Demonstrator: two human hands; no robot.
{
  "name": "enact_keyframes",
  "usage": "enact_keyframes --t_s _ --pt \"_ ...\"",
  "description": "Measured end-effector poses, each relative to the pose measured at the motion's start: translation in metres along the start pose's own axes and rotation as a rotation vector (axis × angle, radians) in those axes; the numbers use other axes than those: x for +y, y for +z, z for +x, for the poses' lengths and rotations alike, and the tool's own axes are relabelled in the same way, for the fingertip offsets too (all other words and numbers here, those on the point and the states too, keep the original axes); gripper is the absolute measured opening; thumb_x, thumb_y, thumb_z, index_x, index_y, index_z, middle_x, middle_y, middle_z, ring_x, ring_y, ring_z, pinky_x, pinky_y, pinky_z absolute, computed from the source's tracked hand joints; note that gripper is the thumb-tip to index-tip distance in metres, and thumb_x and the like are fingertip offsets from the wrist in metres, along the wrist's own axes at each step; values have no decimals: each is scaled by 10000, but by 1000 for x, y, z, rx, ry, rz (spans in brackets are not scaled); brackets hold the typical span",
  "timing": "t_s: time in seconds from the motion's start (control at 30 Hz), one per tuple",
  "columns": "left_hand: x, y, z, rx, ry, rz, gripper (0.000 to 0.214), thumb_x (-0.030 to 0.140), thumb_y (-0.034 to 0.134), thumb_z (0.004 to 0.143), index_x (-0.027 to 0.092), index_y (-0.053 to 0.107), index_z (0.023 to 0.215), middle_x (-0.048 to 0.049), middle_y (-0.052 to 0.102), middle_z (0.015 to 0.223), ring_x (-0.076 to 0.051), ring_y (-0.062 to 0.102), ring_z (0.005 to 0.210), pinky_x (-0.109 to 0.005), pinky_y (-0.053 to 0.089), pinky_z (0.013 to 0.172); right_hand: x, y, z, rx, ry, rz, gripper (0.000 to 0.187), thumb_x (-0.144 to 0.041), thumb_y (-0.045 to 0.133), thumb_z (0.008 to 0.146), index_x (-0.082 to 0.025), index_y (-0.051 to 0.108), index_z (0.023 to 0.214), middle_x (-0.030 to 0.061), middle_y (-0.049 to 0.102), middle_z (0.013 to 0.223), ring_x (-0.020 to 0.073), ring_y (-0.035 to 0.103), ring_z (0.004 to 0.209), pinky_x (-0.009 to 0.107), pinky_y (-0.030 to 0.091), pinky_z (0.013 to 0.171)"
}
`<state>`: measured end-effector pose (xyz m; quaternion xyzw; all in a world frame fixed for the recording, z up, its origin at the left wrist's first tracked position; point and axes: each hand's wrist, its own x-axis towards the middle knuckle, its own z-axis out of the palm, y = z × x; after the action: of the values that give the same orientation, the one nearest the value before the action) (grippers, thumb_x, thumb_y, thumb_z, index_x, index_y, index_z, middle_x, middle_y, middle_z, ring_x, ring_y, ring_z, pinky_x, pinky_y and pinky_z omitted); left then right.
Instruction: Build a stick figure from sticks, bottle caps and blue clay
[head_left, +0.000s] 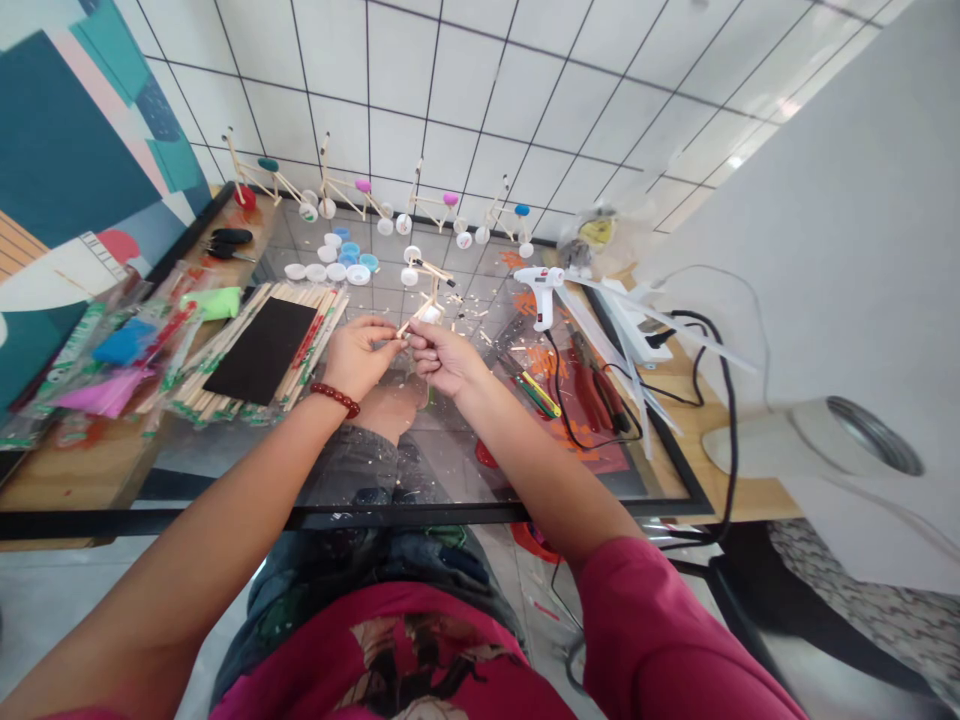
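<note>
My left hand (pixel 358 355), with a red bead bracelet on its wrist, and my right hand (pixel 442 358) meet over a glass-topped table (pixel 480 490). Their fingertips pinch a thin wooden stick (pixel 403 328) from both sides. Just beyond it stands a small stick model (pixel 429 290) with white bottle-cap wheels, and its lower end seems to reach the stick, though I cannot tell if they are joined. Small wood shavings lie around my hands. A white hot glue gun (pixel 538 290) sits to the right of my right hand, its black cord trailing toward me.
Several finished stick models (pixel 341 190) line the far edge, with loose bottle caps (pixel 337 255) before them. Left lie bundled wooden sticks (pixel 255 345) under a black sheet, plus scissors (pixel 225 245) and green clay (pixel 214 303). Right lie red-handled pliers (pixel 592 375) and a power strip (pixel 637 330).
</note>
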<state>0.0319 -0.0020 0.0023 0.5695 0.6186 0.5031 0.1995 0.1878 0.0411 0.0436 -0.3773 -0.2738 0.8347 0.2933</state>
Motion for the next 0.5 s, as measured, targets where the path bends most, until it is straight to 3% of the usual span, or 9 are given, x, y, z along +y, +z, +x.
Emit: enact_keyframes --t_s 0.5 --pt "4 1 1 0 -47 -5 39 213 880 755 234 883 788 -66 840 1046 -269 789 1022 -443 609 1075 -2 0 -2 -9 9 21 339 -238 787 1019 -201 540 790 -136 403 542 11 211 401 84 174 363"
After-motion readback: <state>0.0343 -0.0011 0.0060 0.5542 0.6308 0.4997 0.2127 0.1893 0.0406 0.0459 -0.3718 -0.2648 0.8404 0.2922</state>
